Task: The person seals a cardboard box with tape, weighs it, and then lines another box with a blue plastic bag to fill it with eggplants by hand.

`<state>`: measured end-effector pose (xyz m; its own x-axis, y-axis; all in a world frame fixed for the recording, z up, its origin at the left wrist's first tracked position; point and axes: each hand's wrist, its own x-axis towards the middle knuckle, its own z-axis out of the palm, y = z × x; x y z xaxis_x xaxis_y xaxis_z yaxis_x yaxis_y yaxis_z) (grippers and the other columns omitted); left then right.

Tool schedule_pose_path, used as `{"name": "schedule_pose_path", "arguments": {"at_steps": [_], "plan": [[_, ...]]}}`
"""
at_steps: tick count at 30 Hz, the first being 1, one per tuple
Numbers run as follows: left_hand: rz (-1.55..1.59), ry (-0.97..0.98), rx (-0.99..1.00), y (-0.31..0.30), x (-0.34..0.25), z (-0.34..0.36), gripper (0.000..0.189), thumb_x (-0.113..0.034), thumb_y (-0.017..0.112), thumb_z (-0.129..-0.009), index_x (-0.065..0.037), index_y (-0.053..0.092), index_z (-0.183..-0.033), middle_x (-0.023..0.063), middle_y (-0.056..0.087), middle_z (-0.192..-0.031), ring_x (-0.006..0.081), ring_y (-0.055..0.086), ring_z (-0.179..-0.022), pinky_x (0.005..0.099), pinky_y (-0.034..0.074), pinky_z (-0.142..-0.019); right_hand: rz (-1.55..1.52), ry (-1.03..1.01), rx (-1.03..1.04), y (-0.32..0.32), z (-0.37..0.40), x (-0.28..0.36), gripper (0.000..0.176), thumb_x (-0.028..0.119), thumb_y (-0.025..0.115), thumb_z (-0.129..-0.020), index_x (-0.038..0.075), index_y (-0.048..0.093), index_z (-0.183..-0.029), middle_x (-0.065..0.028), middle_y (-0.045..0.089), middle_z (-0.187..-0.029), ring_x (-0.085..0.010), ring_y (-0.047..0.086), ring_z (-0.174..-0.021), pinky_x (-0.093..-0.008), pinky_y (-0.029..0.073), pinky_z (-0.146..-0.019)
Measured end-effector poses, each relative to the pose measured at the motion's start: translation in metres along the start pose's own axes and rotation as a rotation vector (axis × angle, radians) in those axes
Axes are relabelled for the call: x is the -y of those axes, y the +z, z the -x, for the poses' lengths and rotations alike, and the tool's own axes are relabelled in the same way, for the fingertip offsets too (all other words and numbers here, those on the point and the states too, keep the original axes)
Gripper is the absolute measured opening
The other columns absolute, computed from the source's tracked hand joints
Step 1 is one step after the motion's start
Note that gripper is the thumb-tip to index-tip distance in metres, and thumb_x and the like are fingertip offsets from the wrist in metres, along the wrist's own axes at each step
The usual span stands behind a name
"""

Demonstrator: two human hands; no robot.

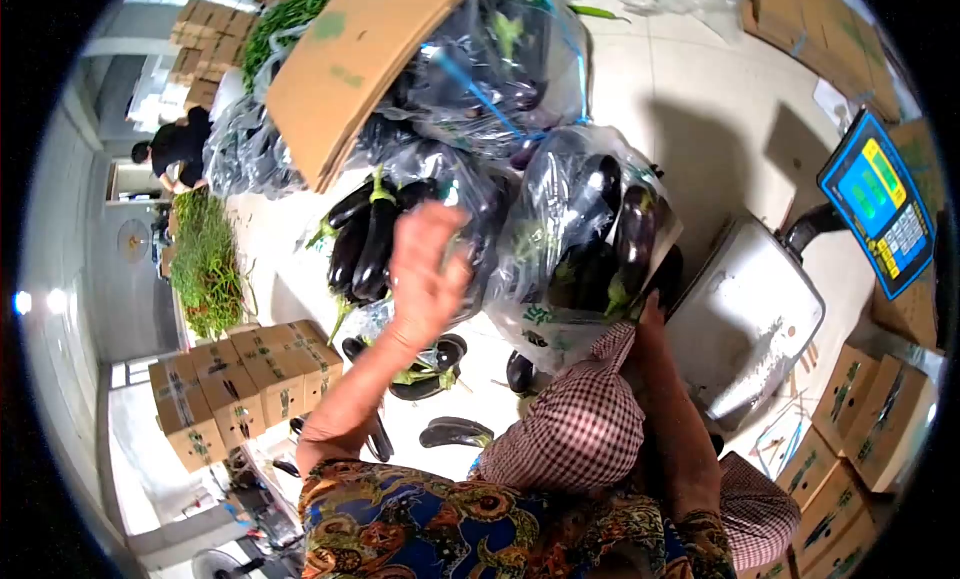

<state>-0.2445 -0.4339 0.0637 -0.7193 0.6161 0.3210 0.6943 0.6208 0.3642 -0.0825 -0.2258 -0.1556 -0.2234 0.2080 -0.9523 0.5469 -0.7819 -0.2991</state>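
My left hand (pixel 428 274), blurred by motion, is over a pile of eggplants (pixel 372 241) with its fingers apart and nothing visible in it. Those eggplants lie at the mouth of a clear plastic bag (pixel 462 211). A second clear bag (pixel 530 269), standing open in front of me, has several dark eggplants (pixel 632 241) inside. At its right edge my right hand (pixel 650 321) is closed around the near end of a dark eggplant (pixel 666 276); most of its fingers are hidden. A few loose eggplants (pixel 455 433) lie on the floor near my knees.
A scale with a metal platform (pixel 750 319) and a blue display (pixel 880 204) stands at the right. Cardboard (pixel 350 69) leans over more bagged eggplants. Boxes (pixel 245 379) are stacked at the left and lower right. Another person (pixel 178 151) is by green peppers (pixel 205 269).
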Motion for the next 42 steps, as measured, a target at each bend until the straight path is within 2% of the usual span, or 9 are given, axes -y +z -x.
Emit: {"name": "schedule_pose_path", "arguments": {"at_steps": [6, 9, 14, 15, 19, 22, 25, 37, 42], "plan": [[-0.271, -0.241, -0.334, -0.084, 0.111, -0.026, 0.049, -0.022, 0.068, -0.081, -0.003, 0.051, -0.123, 0.0211, 0.049, -0.118, 0.0356, 0.044, -0.112, 0.0418, 0.036, -0.098, 0.142, -0.078, 0.075, -0.034, -0.036, -0.036, 0.082, 0.049, 0.049, -0.092, 0.007, 0.007, -0.148, -0.0229, 0.026, -0.147, -0.0384, 0.041, -0.125, -0.0476, 0.045, -0.090], [-0.408, -0.218, -0.202, -0.097, 0.119, -0.038, 0.045, -0.019, 0.071, -0.077, -0.006, 0.055, -0.118, 0.0182, 0.056, -0.107, 0.0351, 0.051, -0.104, 0.0421, 0.041, -0.090, 0.365, 0.052, 0.020, -0.025, -0.002, -0.039, 0.082, 0.047, 0.053, -0.092, 0.008, 0.008, -0.149, -0.0188, 0.018, -0.152, -0.0375, 0.030, -0.133, -0.0482, 0.029, -0.107], [-0.557, 0.012, -0.198, -0.090, 0.190, -0.038, 0.027, -0.010, 0.065, -0.077, -0.013, 0.065, -0.103, 0.0139, 0.064, -0.091, 0.0321, 0.061, -0.069, 0.0410, 0.049, -0.058, 0.591, -0.463, 0.131, -0.080, 0.001, -0.074, 0.054, 0.033, 0.055, -0.093, 0.002, 0.036, -0.132, -0.0180, 0.045, -0.131, -0.0356, 0.048, -0.112, -0.0453, 0.039, -0.095], [-0.486, 0.065, -0.075, -0.098, 0.176, -0.041, 0.023, -0.011, 0.060, -0.084, -0.010, 0.066, -0.106, 0.0103, 0.067, -0.103, 0.0293, 0.064, -0.088, 0.0372, 0.051, -0.074, 0.515, -0.558, 0.124, -0.096, -0.002, -0.082, 0.043, 0.028, 0.057, -0.092, 0.000, 0.046, -0.122, -0.0173, 0.053, -0.121, -0.0339, 0.053, -0.102, -0.0446, 0.042, -0.088], [-0.792, 0.091, -0.065, -0.093, 0.181, -0.049, 0.026, -0.024, 0.050, -0.090, -0.019, 0.057, -0.114, 0.0163, 0.063, -0.106, 0.0389, 0.063, -0.073, 0.0472, 0.051, -0.060, 0.351, -1.314, -0.742, -0.142, 0.038, -0.070, 0.055, 0.046, 0.053, -0.091, -0.002, 0.047, -0.116, -0.0231, 0.051, -0.101, -0.0367, 0.049, -0.097, -0.0466, 0.043, -0.085], [-0.861, 0.118, -0.021, -0.093, 0.178, -0.053, 0.020, -0.023, 0.047, -0.092, -0.009, 0.054, -0.105, 0.0191, 0.061, -0.106, 0.0423, 0.062, -0.074, 0.0505, 0.050, -0.061, 0.560, -0.967, -1.330, -0.229, 0.011, -0.073, 0.082, 0.058, 0.057, -0.084, -0.004, 0.035, -0.133, -0.0276, 0.049, -0.120, -0.0421, 0.048, -0.112, -0.0543, 0.037, -0.097], [-0.902, 0.141, -0.041, -0.103, 0.156, -0.055, 0.020, -0.022, 0.047, -0.092, -0.008, 0.053, -0.105, 0.0179, 0.060, -0.108, 0.0418, 0.062, -0.075, 0.0496, 0.050, -0.061, 0.320, -0.019, -0.739, -0.275, 0.025, -0.059, 0.117, 0.068, 0.067, -0.069, -0.012, 0.018, -0.139, -0.0285, 0.032, -0.142, -0.0407, 0.034, -0.131, -0.0443, 0.030, -0.109], [-0.693, 0.169, -0.186, -0.100, 0.098, 0.025, 0.009, -0.007, 0.058, -0.088, -0.003, 0.059, -0.096, 0.0141, 0.056, -0.093, 0.0316, 0.057, -0.074, 0.0393, 0.047, -0.062, 0.123, -0.200, -0.602, -0.302, -0.002, -0.101, 0.123, 0.065, 0.077, -0.059, -0.014, 0.026, -0.138, -0.0274, 0.039, -0.139, -0.0352, 0.039, -0.129, -0.0414, 0.033, -0.106], [0.672, -0.928, -0.454, -0.092, 0.098, 0.017, 0.042, -0.030, 0.066, -0.087, -0.001, 0.048, -0.112, 0.0150, 0.061, -0.099, 0.0282, 0.063, -0.084, 0.0363, 0.056, -0.069, 0.279, -0.227, -0.614, -0.312, -0.033, -0.109, 0.117, 0.073, 0.065, -0.065, -0.010, 0.025, -0.137, -0.0286, 0.038, -0.137, -0.0382, 0.042, -0.125, -0.0445, 0.034, -0.104]]}}
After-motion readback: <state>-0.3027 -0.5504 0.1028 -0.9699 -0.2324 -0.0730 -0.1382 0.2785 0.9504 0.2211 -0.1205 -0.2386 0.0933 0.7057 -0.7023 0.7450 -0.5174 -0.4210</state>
